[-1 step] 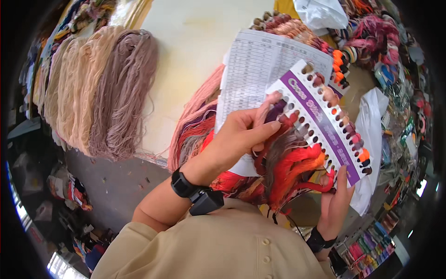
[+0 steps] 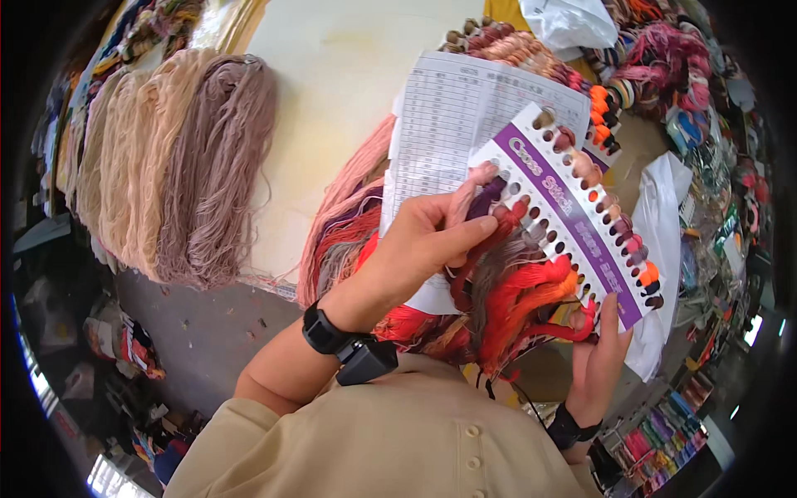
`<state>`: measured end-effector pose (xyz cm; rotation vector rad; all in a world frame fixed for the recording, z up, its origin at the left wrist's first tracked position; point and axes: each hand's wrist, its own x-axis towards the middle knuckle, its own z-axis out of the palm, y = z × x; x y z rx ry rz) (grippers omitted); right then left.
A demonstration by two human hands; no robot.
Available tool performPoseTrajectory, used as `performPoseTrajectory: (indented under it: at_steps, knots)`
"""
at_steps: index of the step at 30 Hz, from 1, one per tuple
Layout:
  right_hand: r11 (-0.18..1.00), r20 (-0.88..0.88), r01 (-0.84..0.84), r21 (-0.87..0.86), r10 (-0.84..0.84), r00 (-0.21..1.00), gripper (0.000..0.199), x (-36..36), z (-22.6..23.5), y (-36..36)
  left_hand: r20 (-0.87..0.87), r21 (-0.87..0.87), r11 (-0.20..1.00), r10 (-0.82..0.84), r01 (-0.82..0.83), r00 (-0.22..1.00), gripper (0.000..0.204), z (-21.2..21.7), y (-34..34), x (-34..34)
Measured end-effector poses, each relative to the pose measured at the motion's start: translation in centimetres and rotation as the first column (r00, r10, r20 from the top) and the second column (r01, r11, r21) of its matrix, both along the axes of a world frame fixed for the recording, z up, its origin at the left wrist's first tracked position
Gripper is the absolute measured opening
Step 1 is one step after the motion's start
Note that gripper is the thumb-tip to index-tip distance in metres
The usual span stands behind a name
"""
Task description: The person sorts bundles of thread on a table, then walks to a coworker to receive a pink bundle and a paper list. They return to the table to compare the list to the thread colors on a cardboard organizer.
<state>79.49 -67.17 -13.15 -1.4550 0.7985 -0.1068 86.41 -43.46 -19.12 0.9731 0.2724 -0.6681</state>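
Observation:
A white punched thread card (image 2: 541, 155) with a purple stripe is held tilted in front of me, bundles of embroidery floss looped through holes along both long edges. My right hand (image 2: 599, 353) grips its lower right end, thumb on the face and the other fingers mostly hidden behind. At the card's left edge, my left hand (image 2: 419, 249) is closed, thumb against fingers, on pink, purple and dark red floss. Red and orange floss (image 2: 531, 295) hangs from the near edge toward my shirt. Behind the card lies a printed paper sheet (image 2: 436, 124) with table columns.
Cream and mauve yarn hanks (image 2: 220, 166) lie at the table's left edge. Pink and red skeins (image 2: 349, 224) stick out beneath the sheet. Beyond it is another loaded thread card (image 2: 599, 153). White plastic bags (image 2: 573, 21) and tangled multicoloured thread (image 2: 664, 66) crowd the right side.
The whole view has shifted very slightly. Both hands keep their hold on the card and floss, with no clear movement between them.

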Motion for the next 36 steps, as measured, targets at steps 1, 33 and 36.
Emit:
performPoseTrajectory:
  at_steps: [1,33,36]
  knots:
    - [1.000,0.016,0.009,-0.018,-0.008,1.000,0.027,0.4,0.3,0.7,0.043,0.024,1.000,0.001,-0.002,0.999,0.040,-1.2,0.0,-0.2]
    - [0.999,-0.049,0.021,-0.028,-0.022,0.999,0.040,-1.7,1.3,0.1,0.075,-0.050,0.990,-0.131,0.135,0.989,0.048,0.4,0.2,1.5]
    - [1.000,-0.045,0.004,0.005,-0.004,0.999,0.041,-1.7,1.4,0.4,0.053,-0.133,0.990,-0.033,0.040,0.998,0.053,0.4,0.0,1.6]
